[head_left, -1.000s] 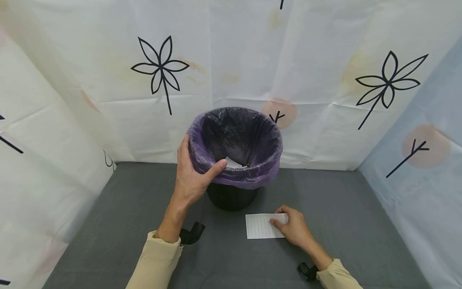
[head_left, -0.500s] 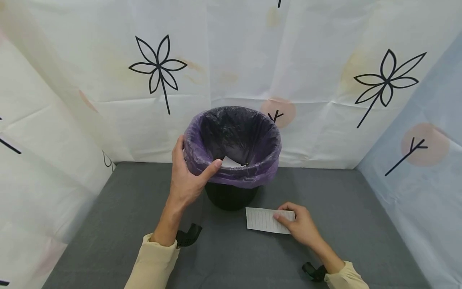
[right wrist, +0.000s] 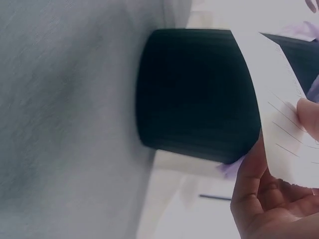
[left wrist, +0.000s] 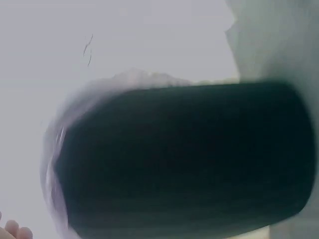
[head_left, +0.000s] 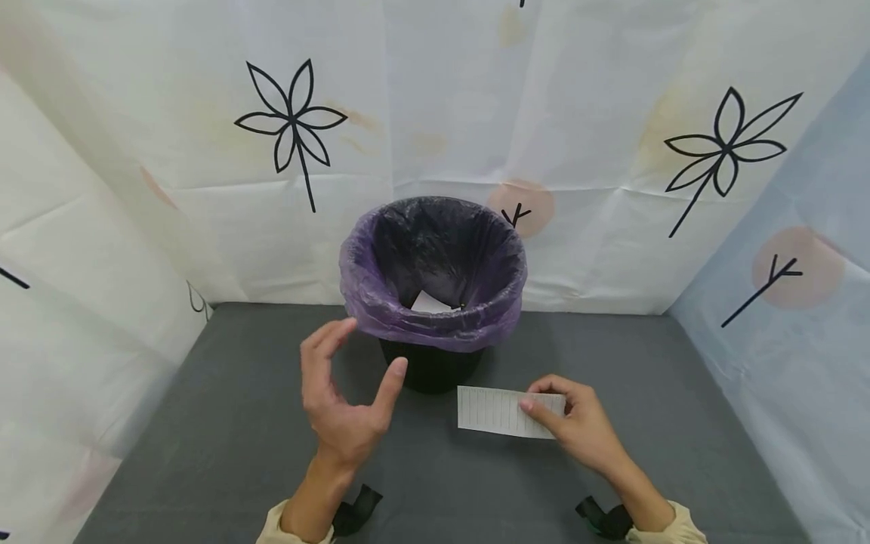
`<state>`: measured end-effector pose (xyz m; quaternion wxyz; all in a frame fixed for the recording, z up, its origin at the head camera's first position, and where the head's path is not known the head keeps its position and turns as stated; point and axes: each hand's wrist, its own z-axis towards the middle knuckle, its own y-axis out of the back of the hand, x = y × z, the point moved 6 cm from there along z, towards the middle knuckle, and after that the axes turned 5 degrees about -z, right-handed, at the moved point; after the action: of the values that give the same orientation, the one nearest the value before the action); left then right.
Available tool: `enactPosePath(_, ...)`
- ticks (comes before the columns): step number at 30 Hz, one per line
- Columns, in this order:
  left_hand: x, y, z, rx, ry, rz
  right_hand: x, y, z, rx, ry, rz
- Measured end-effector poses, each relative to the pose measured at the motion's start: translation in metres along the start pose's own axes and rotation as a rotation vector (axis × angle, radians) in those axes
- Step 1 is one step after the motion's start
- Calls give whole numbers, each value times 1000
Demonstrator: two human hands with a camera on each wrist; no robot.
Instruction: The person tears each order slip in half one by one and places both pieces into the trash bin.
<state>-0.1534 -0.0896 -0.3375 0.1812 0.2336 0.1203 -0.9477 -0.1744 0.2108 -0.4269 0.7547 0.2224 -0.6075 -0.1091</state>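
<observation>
A black trash bin [head_left: 428, 366] stands upright at the back of the grey surface, lined with a purple plastic bag [head_left: 499, 321] folded over its rim. Inside it lies a piece of white paper [head_left: 430, 304]. My left hand [head_left: 347, 423] is in front of the bin at its left, thumb and fingers spread in a C shape with nothing between them. My right hand [head_left: 584, 423] pinches a lined sheet of paper [head_left: 489, 409] by its right end, in front of the bin. In the right wrist view the paper's held end shows a ragged edge.
A dark grey cloth [head_left: 238, 423] covers the work surface. White patterned sheets [head_left: 435, 143] hang close behind the bin and along both sides. A thin dark cord [head_left: 197, 301] hangs at the back left corner. Black straps [head_left: 356, 512] sit at the wrists.
My left hand has let go of the bin's rim and drawn back toward me. My right hand has lifted the lined paper slightly and shifted it to the right.
</observation>
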Motion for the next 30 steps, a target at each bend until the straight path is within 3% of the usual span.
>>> enactPosePath(3, -6, -5, -16, 44, 12, -75, 10, -2, -2, 22, 41, 34)
enactPosePath(5, -5, -11, -27, 117, 68, -117, 17, -4, -4, 29, 65, 50)
enactPosePath(12, 10, -38, -66, 503, 421, -165, 36, -13, -10, 86, 114, 109)
enactPosePath(15, 14, -47, -76, 604, 552, -215, 41, -16, -11, 96, 123, 118)
enactPosePath(19, 17, -55, -84, 672, 676, -275, 45, -21, -11, 102, 137, 122)
enactPosePath(22, 17, -57, -85, 681, 694, -289, 47, -25, -10, 117, 148, 139)
enactPosePath(25, 17, -57, -84, 678, 666, -289, 50, -29, -9, 122, 162, 147)
enactPosePath(30, 20, -54, -78, 665, 627, -259, 56, -29, -5, 62, 211, 88)
